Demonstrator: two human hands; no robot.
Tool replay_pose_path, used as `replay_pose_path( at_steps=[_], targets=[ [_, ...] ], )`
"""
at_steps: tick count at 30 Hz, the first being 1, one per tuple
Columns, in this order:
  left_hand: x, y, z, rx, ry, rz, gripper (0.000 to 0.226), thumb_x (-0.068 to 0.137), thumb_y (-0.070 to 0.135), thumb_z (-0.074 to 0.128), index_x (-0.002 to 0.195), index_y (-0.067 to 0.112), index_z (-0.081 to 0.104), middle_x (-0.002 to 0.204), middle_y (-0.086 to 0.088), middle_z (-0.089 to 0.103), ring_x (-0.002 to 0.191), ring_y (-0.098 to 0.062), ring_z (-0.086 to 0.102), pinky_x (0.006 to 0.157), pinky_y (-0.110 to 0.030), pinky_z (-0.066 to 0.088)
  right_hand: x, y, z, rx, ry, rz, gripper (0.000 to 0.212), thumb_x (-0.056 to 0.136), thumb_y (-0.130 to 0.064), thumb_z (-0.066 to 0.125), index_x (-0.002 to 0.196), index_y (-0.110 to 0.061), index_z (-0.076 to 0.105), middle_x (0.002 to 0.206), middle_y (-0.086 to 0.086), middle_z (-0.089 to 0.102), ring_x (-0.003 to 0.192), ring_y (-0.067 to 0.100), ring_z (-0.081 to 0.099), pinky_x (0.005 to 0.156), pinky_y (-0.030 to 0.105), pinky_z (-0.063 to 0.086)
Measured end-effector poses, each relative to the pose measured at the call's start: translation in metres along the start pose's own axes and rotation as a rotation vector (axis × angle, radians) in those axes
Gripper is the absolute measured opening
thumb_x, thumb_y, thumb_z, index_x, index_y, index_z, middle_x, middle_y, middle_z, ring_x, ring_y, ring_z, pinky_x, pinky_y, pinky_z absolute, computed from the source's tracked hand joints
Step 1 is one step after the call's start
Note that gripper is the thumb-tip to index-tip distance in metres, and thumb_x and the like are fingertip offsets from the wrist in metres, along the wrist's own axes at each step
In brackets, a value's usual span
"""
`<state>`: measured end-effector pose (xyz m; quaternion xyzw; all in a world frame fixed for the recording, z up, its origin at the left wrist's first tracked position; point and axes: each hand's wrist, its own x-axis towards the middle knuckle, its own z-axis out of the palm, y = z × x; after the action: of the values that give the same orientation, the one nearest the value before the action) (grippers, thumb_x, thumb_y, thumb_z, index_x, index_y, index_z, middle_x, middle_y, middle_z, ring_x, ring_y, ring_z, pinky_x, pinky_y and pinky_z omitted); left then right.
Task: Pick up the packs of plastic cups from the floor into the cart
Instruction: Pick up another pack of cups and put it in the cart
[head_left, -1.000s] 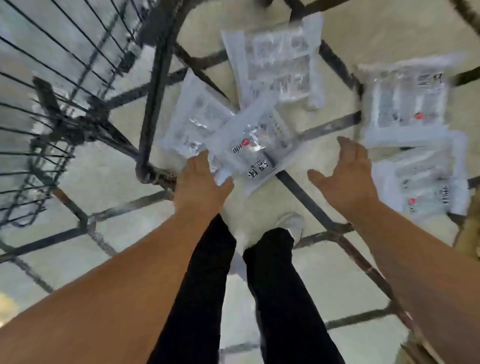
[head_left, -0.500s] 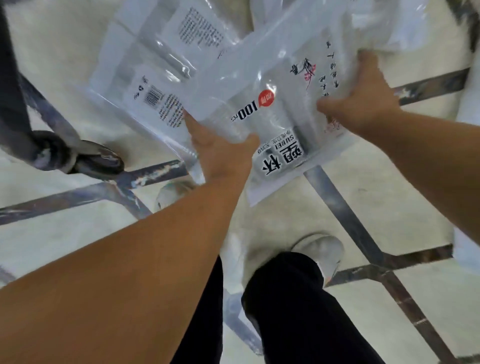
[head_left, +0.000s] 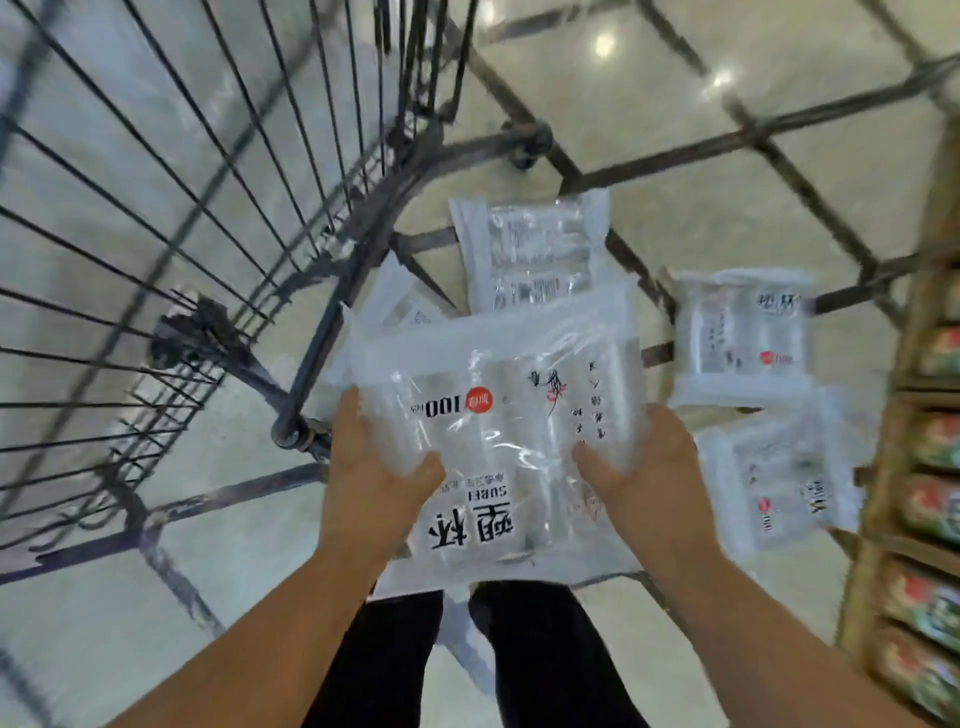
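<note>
Pale tiled floor (head_left: 649, 104) is spread beneath the wire cart (head_left: 337, 306). One pack of cups (head_left: 509, 405), on the floor a second ago, has been raised just right of the cart, gripped at its sides by the left hand (head_left: 374, 467) and right hand (head_left: 649, 467). Loading is judged next.

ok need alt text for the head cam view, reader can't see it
The left hand and right hand grip a clear pack of plastic cups above the tiled floor, with a black wire cart at the left. Other packs lie on the floor beyond and to the right, beside a stocked shelf.
</note>
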<state>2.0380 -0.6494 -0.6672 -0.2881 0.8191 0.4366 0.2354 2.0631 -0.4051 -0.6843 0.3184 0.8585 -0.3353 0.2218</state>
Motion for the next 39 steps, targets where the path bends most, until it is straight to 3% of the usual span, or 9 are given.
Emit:
replay_pose_path(
  at_steps=[4, 9, 13, 15, 19, 23, 28, 33, 39],
  targets=[
    [-0.092, 0.108, -0.083, 0.123, -0.033, 0.206, 0.076, 0.077, 0.024, 0.076, 0.138, 0.031, 0.031, 0.117, 0.020, 0.042, 0.111, -0.009, 0.046, 0.082, -0.029, 0.037, -0.099, -0.059, -0.109, 0.022, 0.031, -0.011, 0.091, 0.075, -0.066, 0.070, 0.145, -0.020, 0.033, 0.133, 0.009, 0.047, 0.117, 0.031, 0.054, 0.094, 0.044, 0.048],
    [-0.185, 0.189, -0.146, 0.121, -0.009, 0.308, 0.091, 0.082, 0.030, 0.074, 0.154, 0.021, 0.018, 0.150, 0.004, 0.032, 0.119, 0.000, 0.027, 0.096, -0.023, 0.025, -0.176, -0.117, -0.219, -0.056, 0.090, -0.148, 0.079, 0.078, -0.071, 0.060, 0.134, -0.020, 0.038, 0.126, 0.006, 0.047, 0.113, 0.026, 0.047, 0.083, 0.036, 0.040],
    [-0.229, 0.217, -0.173, 0.088, -0.012, 0.290, 0.102, 0.068, 0.053, 0.068, 0.152, 0.033, 0.014, 0.146, -0.001, 0.042, 0.123, -0.019, 0.047, 0.097, -0.036, 0.042, -0.203, -0.141, -0.263, -0.047, 0.102, -0.170, 0.073, 0.067, -0.081, 0.057, 0.113, -0.025, 0.049, 0.109, 0.005, 0.055, 0.099, 0.029, 0.057, 0.084, 0.048, 0.051],
    [-0.240, 0.218, -0.192, 0.060, 0.015, 0.289, 0.099, 0.067, 0.053, 0.069, 0.149, 0.036, 0.018, 0.139, 0.000, 0.048, 0.117, -0.021, 0.053, 0.096, -0.039, 0.047, -0.213, -0.158, -0.267, -0.063, 0.103, -0.200, 0.071, 0.069, -0.076, 0.063, 0.109, -0.019, 0.049, 0.108, 0.012, 0.057, 0.099, 0.034, 0.057, 0.083, 0.046, 0.050],
    [-0.241, 0.208, -0.241, 0.062, 0.055, 0.281, 0.091, 0.074, 0.040, 0.075, 0.146, 0.031, 0.022, 0.135, 0.007, 0.048, 0.117, -0.019, 0.053, 0.094, -0.034, 0.046, -0.240, -0.194, -0.244, -0.124, 0.091, -0.261, 0.070, 0.078, -0.065, 0.066, 0.114, -0.009, 0.045, 0.113, 0.019, 0.054, 0.109, 0.037, 0.053, 0.081, 0.041, 0.041],
    [-0.217, 0.179, -0.295, 0.091, 0.077, 0.244, 0.104, 0.062, 0.050, 0.072, 0.149, 0.035, 0.017, 0.141, -0.001, 0.047, 0.120, -0.023, 0.052, 0.099, -0.043, 0.047, -0.261, -0.230, -0.203, -0.194, 0.035, -0.300, 0.069, 0.075, -0.070, 0.059, 0.109, -0.011, 0.047, 0.106, 0.012, 0.058, 0.095, 0.031, 0.059, 0.076, 0.037, 0.047],
    [-0.182, 0.151, -0.362, 0.124, 0.090, 0.259, 0.105, 0.065, 0.047, 0.071, 0.152, 0.033, 0.014, 0.147, -0.001, 0.043, 0.126, -0.023, 0.049, 0.099, -0.039, 0.045, -0.281, -0.289, -0.156, -0.233, -0.036, -0.305, 0.061, 0.080, -0.066, 0.061, 0.102, -0.015, 0.037, 0.102, 0.005, 0.053, 0.088, 0.027, 0.058, 0.068, 0.035, 0.041],
    [-0.115, 0.122, -0.439, 0.159, 0.031, 0.268, 0.102, 0.062, 0.051, 0.069, 0.148, 0.038, 0.016, 0.134, 0.008, 0.048, 0.104, -0.017, 0.060, 0.085, -0.041, 0.054, -0.285, -0.354, -0.085, -0.232, -0.083, -0.278, 0.063, 0.078, -0.067, 0.060, 0.104, -0.015, 0.035, 0.100, 0.004, 0.055, 0.088, 0.024, 0.058, 0.066, 0.033, 0.040],
    [-0.049, 0.106, -0.526, 0.223, -0.025, 0.280, 0.096, 0.061, 0.050, 0.069, 0.144, 0.045, 0.021, 0.127, 0.009, 0.053, 0.106, -0.017, 0.058, 0.087, -0.041, 0.052, -0.298, -0.428, -0.003, -0.197, -0.104, -0.153, 0.073, 0.079, -0.065, 0.059, 0.121, -0.009, 0.036, 0.105, 0.003, 0.056, 0.086, 0.020, 0.058, 0.071, 0.035, 0.048]
  ],
)
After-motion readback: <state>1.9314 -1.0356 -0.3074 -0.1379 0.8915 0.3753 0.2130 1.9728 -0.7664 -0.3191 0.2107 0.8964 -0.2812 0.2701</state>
